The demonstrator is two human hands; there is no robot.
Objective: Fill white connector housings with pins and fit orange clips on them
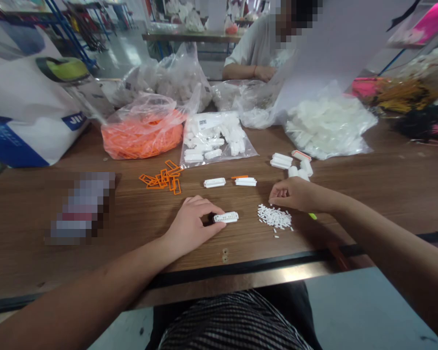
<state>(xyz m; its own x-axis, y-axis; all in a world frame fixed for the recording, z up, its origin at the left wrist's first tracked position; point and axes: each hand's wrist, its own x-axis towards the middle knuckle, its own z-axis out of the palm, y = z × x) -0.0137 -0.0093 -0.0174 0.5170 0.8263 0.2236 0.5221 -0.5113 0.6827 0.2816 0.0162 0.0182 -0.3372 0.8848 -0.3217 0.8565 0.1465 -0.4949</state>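
Observation:
My left hand (191, 221) rests on the wooden table (387, 184) and pinches one end of a white plastic connector (226, 217) that lies flat. My right hand (295, 193) hovers over a small pile of tiny white pins (274, 217), fingers curled together at the pile's top edge; a yellow-green tool tip (313, 216) pokes out from under it. What the fingertips pinch is too small to see. Two more white connectors (214, 183) (246, 182) lie just beyond, one with an orange clip (239, 177) beside it.
Loose orange frames (163, 178) lie left of centre. Behind are a bag of orange parts (142, 133), a bag of white connectors (215, 138) and larger bags of white parts (328, 126). Several white pieces (292, 164) sit at right. Another person (263, 48) sits across.

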